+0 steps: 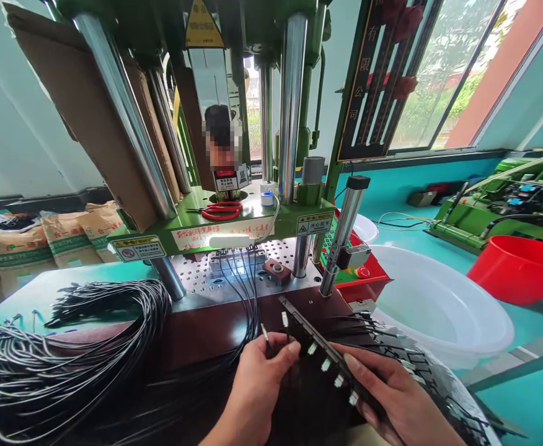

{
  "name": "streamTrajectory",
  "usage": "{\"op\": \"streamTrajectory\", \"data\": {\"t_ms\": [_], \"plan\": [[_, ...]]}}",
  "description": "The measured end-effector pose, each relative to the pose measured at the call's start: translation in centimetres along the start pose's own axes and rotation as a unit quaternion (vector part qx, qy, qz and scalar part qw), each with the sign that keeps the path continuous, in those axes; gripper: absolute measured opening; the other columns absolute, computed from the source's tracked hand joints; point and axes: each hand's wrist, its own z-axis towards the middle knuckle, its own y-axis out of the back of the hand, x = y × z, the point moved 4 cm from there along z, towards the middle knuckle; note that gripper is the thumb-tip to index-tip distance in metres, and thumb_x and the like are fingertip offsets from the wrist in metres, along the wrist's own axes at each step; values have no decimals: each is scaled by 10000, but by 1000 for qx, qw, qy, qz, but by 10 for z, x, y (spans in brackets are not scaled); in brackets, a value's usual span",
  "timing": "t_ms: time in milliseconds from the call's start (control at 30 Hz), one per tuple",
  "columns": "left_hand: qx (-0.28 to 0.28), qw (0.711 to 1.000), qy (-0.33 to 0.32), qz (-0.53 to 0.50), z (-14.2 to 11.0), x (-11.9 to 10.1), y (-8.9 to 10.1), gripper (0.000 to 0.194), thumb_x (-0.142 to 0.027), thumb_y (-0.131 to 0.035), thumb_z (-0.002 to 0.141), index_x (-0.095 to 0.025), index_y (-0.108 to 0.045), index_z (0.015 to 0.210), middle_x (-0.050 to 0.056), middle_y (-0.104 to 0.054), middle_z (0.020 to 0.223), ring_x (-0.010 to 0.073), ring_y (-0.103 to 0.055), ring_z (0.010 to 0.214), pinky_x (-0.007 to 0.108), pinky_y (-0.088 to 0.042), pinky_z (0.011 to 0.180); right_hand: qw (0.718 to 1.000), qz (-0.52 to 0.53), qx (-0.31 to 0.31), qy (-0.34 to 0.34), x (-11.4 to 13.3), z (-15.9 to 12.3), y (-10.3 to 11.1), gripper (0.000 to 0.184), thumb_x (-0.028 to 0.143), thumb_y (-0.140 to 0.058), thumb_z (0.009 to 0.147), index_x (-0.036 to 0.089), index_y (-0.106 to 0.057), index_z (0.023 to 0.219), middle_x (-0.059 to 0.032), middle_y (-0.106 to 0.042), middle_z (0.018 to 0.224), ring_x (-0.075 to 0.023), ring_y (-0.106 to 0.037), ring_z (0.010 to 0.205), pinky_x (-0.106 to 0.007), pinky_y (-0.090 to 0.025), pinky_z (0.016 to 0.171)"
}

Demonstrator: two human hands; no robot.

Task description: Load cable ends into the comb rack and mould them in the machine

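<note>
My left hand [260, 381] is closed in a pinch around a thin black cable whose metal tip [264, 332] sticks up above the fingers. My right hand [399, 402] grips a long black fixture bar [320, 353] carrying several white-tipped connectors, held tilted from upper left to lower right. The cable tip sits just left of the bar's upper end. Several black cables [248, 291] run from the press mould [237, 260] down toward my hands.
A green vertical moulding press [234, 229] with chrome columns stands ahead; red scissors [222, 210] lie on its platen. A big bundle of black cables [67, 353] lies at left. A white basin [439, 310] and red bucket [517, 269] stand at right. Sacks [43, 241] are stacked far left.
</note>
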Motion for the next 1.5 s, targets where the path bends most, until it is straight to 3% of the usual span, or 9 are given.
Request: {"op": "streamTrajectory", "data": {"t_ms": [67,133,300,400,667,1233,1400,1500], "plan": [[-15,998,-10,-55,-2,-5,5,377,-318,-752,677,-100,-594,941,19,-567,743,80,-531,613,202,-455,586,1000,4,-2,-3,-1,0,3,610,567,-613,764,186,-578,1238,35,-461,519,-46,-336,380,-129,-187,295],[-23,997,-15,-75,-4,-8,8,394,-358,-725,708,-109,-579,977,7,-556,709,67,-497,565,183,-417,524,1000,2,1,-4,-1,0,4,611,570,-623,755,191,-584,1233,40,-455,514,-47,-345,376,-133,-199,295],[-19,1000,2,20,0,0,7,374,-476,-639,745,-133,-573,879,-60,-441,490,27,-261,360,171,-141,351,1000,-4,-15,-17,3,-3,1,618,578,-631,744,190,-592,1224,43,-427,479,-54,-351,382,-130,-176,285],[-30,996,33,78,3,7,8,352,-451,-640,719,-128,-590,849,-64,-426,445,28,-219,321,191,-99,342,1000,-2,-4,-22,4,-3,-1,608,581,-620,754,196,-588,1222,43,-438,483,-45,-342,376,-126,-176,295],[-21,984,32,172,2,7,7,285,-409,-612,737,-127,-621,778,-50,-435,487,19,-242,345,193,-135,373,999,-26,5,-24,2,-1,1,646,584,-614,756,165,-564,1245,40,-453,493,-35,-323,366,-129,-194,294],[-33,987,35,156,6,8,5,277,-387,-607,753,-115,-623,802,-49,-435,463,26,-216,347,202,-116,368,998,-53,17,-21,1,0,-2,650,597,-632,727,187,-590,1229,19,-500,554,-37,-355,380,-138,-205,313],[-20,993,-8,119,-5,-5,11,336,-406,-667,723,-108,-633,875,3,-548,636,78,-468,504,199,-368,474,999,-23,-2,-34,-1,1,3,633,589,-645,722,199,-591,1218,30,-489,551,-25,-337,387,-126,-140,328],[-34,996,-21,78,-16,-15,23,379,-389,-727,684,-101,-615,904,-5,-541,634,74,-482,579,189,-383,563,999,-28,-3,-34,0,0,4,646,602,-626,731,202,-574,1235,36,-474,536,-29,-331,379,-122,-150,316]]}}
